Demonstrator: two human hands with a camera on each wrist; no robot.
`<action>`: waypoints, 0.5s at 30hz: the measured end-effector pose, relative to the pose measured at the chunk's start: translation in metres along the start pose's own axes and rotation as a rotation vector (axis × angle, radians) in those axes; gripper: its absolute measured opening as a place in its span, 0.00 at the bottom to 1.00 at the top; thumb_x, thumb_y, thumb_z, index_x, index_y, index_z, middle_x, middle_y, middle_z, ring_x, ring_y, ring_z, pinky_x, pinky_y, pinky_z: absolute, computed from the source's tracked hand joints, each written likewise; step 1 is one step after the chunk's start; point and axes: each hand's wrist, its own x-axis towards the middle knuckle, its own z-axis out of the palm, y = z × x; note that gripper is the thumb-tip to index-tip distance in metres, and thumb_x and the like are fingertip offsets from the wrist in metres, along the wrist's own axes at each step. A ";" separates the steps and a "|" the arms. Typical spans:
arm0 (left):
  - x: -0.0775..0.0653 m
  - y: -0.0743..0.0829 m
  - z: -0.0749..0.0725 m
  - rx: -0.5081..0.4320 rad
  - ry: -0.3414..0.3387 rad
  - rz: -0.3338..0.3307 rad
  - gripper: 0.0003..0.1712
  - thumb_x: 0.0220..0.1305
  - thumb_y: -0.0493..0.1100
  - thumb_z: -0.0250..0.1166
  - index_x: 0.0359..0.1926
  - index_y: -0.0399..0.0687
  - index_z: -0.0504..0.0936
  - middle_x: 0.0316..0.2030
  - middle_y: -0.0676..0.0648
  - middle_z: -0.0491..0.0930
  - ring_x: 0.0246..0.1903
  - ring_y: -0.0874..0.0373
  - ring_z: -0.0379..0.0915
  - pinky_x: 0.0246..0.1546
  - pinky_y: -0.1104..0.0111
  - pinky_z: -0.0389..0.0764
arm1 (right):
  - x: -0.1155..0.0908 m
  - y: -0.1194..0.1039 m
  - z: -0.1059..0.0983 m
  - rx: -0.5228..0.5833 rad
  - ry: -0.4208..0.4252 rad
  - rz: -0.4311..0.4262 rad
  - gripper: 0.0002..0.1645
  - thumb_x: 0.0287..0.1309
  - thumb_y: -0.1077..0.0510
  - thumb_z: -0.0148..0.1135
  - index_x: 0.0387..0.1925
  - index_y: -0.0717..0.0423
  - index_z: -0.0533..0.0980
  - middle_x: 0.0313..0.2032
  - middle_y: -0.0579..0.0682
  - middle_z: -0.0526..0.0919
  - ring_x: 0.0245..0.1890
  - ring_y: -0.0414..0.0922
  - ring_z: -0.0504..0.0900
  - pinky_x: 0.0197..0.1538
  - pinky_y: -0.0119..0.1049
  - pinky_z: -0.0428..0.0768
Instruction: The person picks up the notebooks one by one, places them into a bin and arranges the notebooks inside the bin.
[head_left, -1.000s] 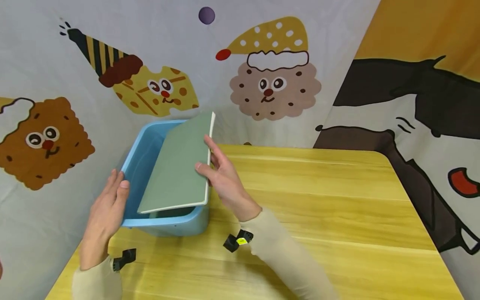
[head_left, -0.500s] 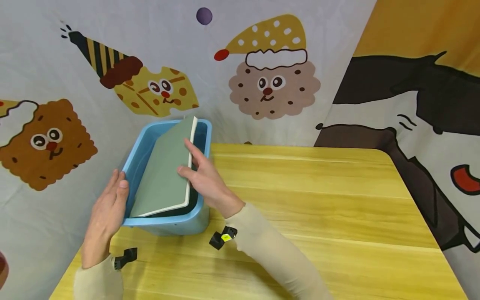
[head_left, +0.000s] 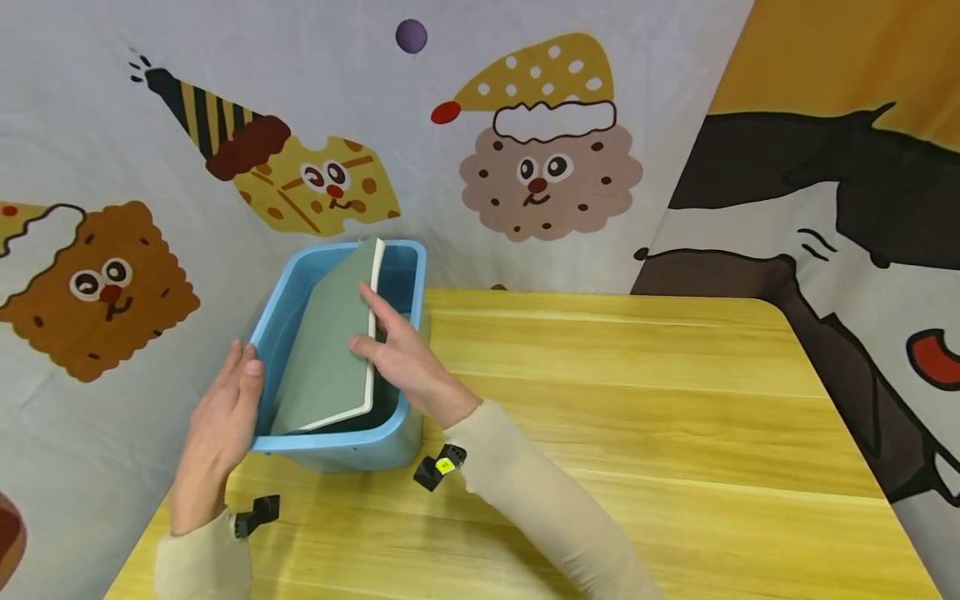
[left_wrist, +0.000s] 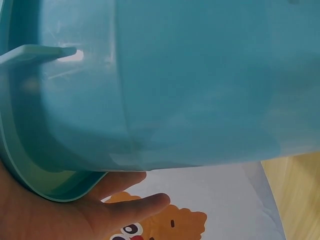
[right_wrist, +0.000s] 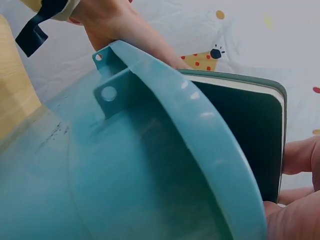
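A sage-green notebook (head_left: 326, 350) with white page edges leans at a slant inside a blue plastic bin (head_left: 345, 457), its lower left part down below the rim. My right hand (head_left: 412, 362) pinches the notebook's right edge, thumb on the green cover and the other fingers partly hidden behind it. The right wrist view shows the notebook's dark underside (right_wrist: 245, 130) beyond the rim. Against the bin's left rim rests my left hand (head_left: 221, 417). Its fingers (left_wrist: 140, 207) extend straight along the outside wall in the left wrist view. The bin's floor is hidden.
The bin stands at the left back of a yellow wood-grain table (head_left: 637, 417). A white cloth (head_left: 435, 167) printed with cartoon biscuits hangs right behind it. Small black cameras (head_left: 438, 467) are strapped at both cuffs.
My right hand has moved left and a little down with the notebook, carrying it from over the bin's right rim into the bin. The left hand has stayed at the rim.
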 end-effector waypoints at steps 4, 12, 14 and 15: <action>0.000 -0.002 0.000 -0.002 0.003 0.006 0.41 0.84 0.62 0.26 0.82 0.38 0.44 0.82 0.38 0.34 0.78 0.28 0.34 0.70 0.29 0.40 | 0.006 0.001 0.001 -0.014 -0.004 0.005 0.45 0.73 0.66 0.54 0.83 0.41 0.50 0.79 0.52 0.56 0.71 0.49 0.69 0.67 0.46 0.75; -0.002 -0.004 0.000 -0.001 0.003 0.016 0.41 0.84 0.61 0.28 0.81 0.36 0.45 0.82 0.35 0.35 0.78 0.29 0.33 0.70 0.28 0.40 | 0.008 0.003 0.004 -0.231 -0.021 -0.011 0.46 0.72 0.68 0.51 0.83 0.38 0.50 0.81 0.49 0.52 0.56 0.42 0.78 0.49 0.30 0.78; -0.001 -0.005 0.001 0.000 0.000 0.018 0.41 0.84 0.61 0.29 0.82 0.36 0.44 0.82 0.35 0.35 0.78 0.29 0.33 0.70 0.28 0.40 | 0.004 0.001 0.002 -0.362 0.011 -0.057 0.45 0.72 0.66 0.51 0.83 0.37 0.52 0.82 0.46 0.47 0.37 0.42 0.78 0.35 0.31 0.73; -0.001 -0.005 0.001 0.001 0.002 0.022 0.41 0.84 0.61 0.30 0.82 0.37 0.45 0.81 0.35 0.36 0.78 0.28 0.34 0.70 0.28 0.40 | 0.001 0.001 0.001 -0.419 0.030 -0.088 0.43 0.73 0.65 0.51 0.83 0.37 0.53 0.82 0.45 0.47 0.38 0.42 0.80 0.36 0.32 0.73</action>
